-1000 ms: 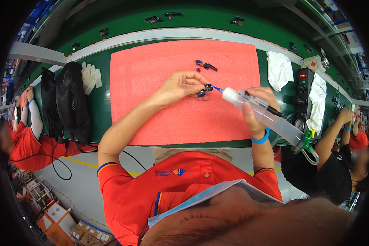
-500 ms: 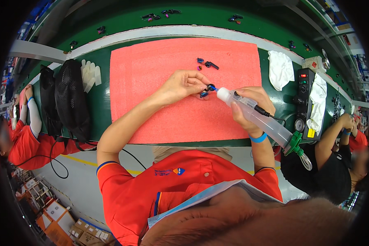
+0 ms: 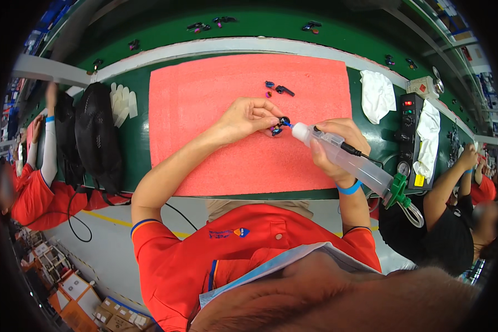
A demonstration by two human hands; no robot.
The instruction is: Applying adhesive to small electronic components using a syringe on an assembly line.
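Note:
Over the pink foam mat, my left hand pinches a small dark part with blue shiny pieces between thumb and fingers. My right hand is wrapped round a large translucent dispensing syringe with a green cap at its rear. Its blue needle tip points left at the small part, very close to it; I cannot tell whether they touch. Beyond my hands, a black lever-like piece, a small blue piece and a tiny purple piece lie on the mat.
A black control box with a gauge stands at the right beside white cloths. Black mesh bags and pale finger cots lie at the left. Small parts sit on the green belt. Co-workers flank me on both sides.
The syringe tip has shifted slightly down, and the held part has turned a little. On the belt, the small parts have moved slightly left. A co-worker's arm at the left has risen.

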